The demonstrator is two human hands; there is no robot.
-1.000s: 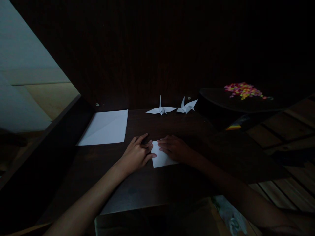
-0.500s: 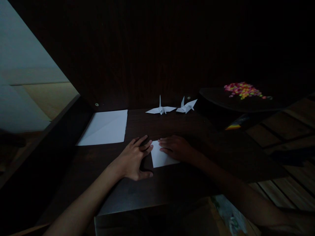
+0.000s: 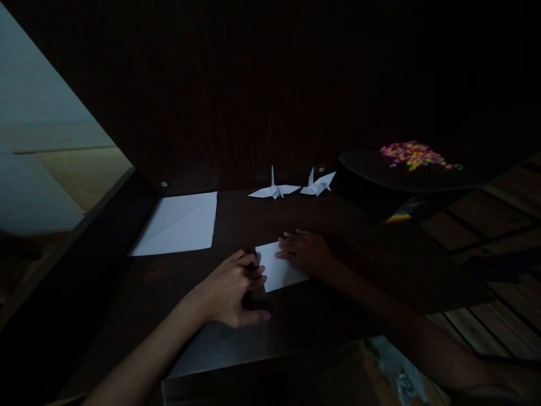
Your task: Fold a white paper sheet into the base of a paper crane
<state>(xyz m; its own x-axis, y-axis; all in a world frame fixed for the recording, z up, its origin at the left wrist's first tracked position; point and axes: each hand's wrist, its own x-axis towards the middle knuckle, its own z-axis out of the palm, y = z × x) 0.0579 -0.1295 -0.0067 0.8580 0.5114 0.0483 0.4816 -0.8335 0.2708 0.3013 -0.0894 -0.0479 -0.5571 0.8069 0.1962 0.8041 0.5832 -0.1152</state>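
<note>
A small white square of paper [image 3: 279,270] lies flat on the dark wooden surface between my hands. My left hand [image 3: 234,290] rests at its left edge, fingers bent but apart, thumb stretched out over the wood. Across the paper's right side lies my right hand [image 3: 307,252], palm down with fingers extended, hiding that part of the sheet. Two folded white paper cranes stand behind: one crane [image 3: 274,192] has its wings spread, and the other crane [image 3: 318,185] sits to its right.
Larger white sheets [image 3: 177,223] lie at the back left, beside a dark side panel [image 3: 80,270]. On a rounded dark shelf [image 3: 372,175] at the right sits a heap of small colourful pieces [image 3: 414,155]. A dark upright panel [image 3: 236,101] closes off the back.
My left hand has shifted slightly down and bent its fingers more, uncovering the paper's upper left corner. My right hand stays on the paper's right side.
</note>
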